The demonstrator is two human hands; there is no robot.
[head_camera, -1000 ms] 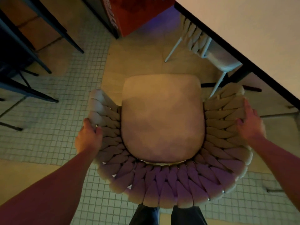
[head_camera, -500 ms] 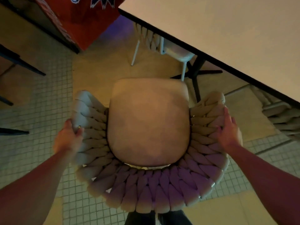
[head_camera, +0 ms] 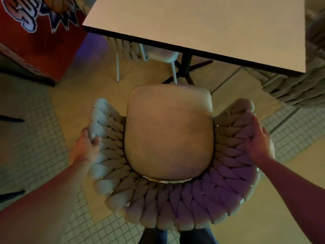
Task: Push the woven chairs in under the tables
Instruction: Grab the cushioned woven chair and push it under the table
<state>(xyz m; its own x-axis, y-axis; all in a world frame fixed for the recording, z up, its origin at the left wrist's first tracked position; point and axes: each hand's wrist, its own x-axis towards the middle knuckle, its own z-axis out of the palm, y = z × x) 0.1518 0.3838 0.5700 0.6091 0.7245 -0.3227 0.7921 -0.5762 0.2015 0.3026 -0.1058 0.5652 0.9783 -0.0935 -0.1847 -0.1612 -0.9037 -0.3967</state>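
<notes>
A woven chair [head_camera: 168, 131] with a smooth tan seat and a thick braided curved back stands right below me. My left hand [head_camera: 84, 148] grips the back's left side and my right hand [head_camera: 258, 143] grips its right side. Ahead is a pale table [head_camera: 202, 22] with a dark edge on a black pedestal base [head_camera: 186, 67]. The chair's seat front stands just short of the table's near edge, facing it.
A second woven chair [head_camera: 153, 53] is tucked under the table's far left side; a third woven chair [head_camera: 299, 85] stands at the right corner. A red printed cabinet [head_camera: 38, 34] fills the upper left. The floor is small white tiles and tan panels. My legs show below.
The chair has turned and moved toward the table with both hands on its back; the table now lies straight ahead and closer, and the red cabinet has come further into view.
</notes>
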